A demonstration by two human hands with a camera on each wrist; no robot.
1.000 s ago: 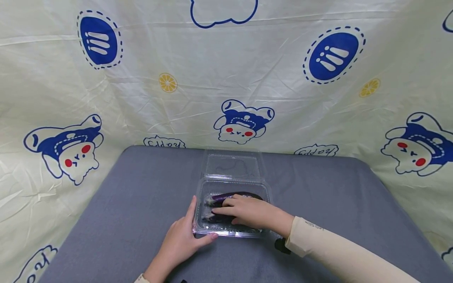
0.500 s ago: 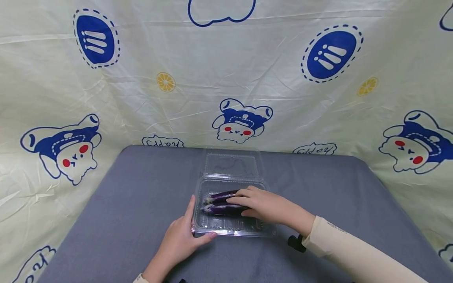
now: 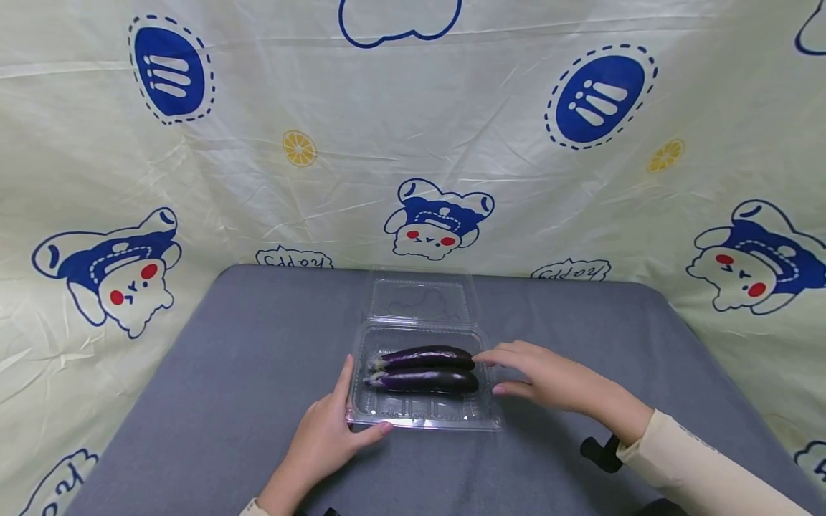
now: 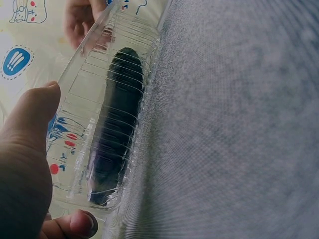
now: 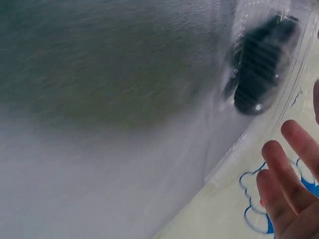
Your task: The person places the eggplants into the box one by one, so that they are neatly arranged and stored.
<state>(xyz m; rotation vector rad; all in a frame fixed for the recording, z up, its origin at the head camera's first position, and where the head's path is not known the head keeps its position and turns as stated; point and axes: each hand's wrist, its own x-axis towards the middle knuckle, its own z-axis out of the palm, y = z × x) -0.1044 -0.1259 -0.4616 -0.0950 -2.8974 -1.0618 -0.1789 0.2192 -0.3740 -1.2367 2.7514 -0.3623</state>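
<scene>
Eggplants [image 3: 422,381], both long, glossy and purple, already lie in the clear rectangular plastic box [image 3: 419,414], the lid [image 3: 419,297] not yet closed; left hand [image 3: 325,433] grips the box's corner, right hand [image 3: 551,374] beside it, fingers holding nothing.

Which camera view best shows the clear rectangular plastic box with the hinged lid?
The head view: the clear plastic box appears nearly whole from above, lid open, with two glossy purple eggplants inside. The left wrist view shows its ribbed side close up; the right wrist view only a blurred part, upper right.
</scene>
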